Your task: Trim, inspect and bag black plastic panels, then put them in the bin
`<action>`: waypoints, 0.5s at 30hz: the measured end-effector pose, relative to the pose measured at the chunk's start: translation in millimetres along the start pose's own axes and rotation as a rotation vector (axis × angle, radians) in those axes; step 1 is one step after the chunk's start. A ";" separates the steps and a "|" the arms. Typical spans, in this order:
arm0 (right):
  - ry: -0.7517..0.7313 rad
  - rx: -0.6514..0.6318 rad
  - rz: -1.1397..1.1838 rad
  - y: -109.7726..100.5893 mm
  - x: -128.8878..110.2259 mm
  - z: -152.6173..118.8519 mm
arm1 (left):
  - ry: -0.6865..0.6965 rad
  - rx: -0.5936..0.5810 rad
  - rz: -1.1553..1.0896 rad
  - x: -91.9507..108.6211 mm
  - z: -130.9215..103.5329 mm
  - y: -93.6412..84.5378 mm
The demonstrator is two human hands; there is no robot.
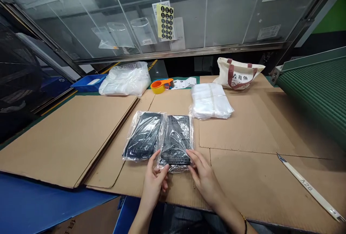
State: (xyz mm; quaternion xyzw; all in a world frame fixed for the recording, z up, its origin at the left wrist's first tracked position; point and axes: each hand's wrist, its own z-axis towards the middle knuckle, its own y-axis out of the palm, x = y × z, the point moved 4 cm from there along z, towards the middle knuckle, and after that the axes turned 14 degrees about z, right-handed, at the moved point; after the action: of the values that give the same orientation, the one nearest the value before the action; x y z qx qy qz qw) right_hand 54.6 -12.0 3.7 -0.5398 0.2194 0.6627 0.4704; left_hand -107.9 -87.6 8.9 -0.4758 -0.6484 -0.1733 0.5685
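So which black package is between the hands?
The right package, its lower end between the left hand and right hand; the left package slants outside them.

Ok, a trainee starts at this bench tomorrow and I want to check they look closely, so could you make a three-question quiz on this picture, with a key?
1. How many bagged black parts lie side by side on the cardboard?
2. Which thing lies between the left hand and the right hand?
a) orange tape dispenser
b) bagged part on the right
c) white-handled pointed tool
3. True or false: the canvas tote bag stands farther from the person than the stack of clear plastic bags.

Key: 1. Two; 2. b; 3. True.
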 end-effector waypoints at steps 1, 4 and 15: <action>0.009 0.005 0.013 0.0 0.2 1.0 | 0.007 -0.004 0.027 -2.1 1.0 -1.0; 0.051 0.041 0.042 -1.5 1.5 3.6 | 0.072 0.028 0.142 -4.1 3.7 -5.7; 0.116 0.118 0.096 -6.0 0.7 10.3 | 0.146 0.224 0.192 -1.0 6.9 -21.6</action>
State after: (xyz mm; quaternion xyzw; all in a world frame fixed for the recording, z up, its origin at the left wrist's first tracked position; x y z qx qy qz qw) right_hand 54.6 -0.8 7.7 -0.5374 0.3104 0.6380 0.4558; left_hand -129.5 -93.2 12.9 -0.4554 -0.5719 -0.0789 0.6777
